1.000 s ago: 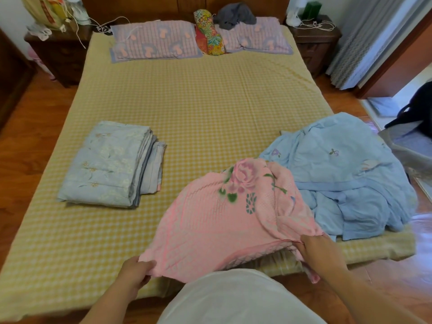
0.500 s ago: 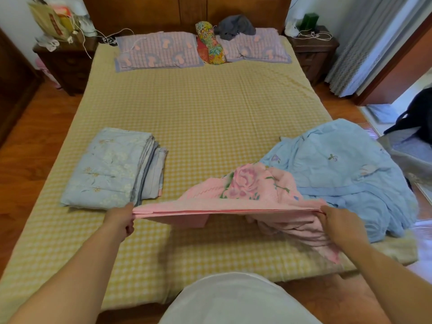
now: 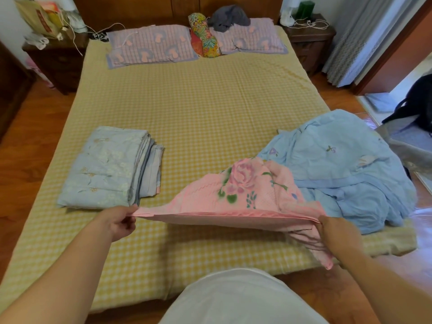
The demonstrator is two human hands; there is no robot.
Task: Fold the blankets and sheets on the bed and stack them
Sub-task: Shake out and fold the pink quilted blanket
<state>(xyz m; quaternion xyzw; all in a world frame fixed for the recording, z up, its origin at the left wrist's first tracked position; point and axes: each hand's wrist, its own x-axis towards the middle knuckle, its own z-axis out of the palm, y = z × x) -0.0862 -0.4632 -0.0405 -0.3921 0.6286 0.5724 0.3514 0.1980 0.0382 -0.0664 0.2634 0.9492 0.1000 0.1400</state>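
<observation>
Head view: pink blanket (image 3: pixel 236 195) held taut above the near part of the bed (image 3: pixel 187 108), far end draped onto the crumpled blue sheet (image 3: pixel 339 169). Left hand (image 3: pixel 119 219) pinches one corner of the doubled edge; right hand (image 3: pixel 336 232) has fingers curled round the other. Looks light, soft, limp, so it'll likely sag mid-span. Best grip: corners, layers pinched together. Folded pale blue stack (image 3: pixel 107 169) sits well apart, left.
</observation>
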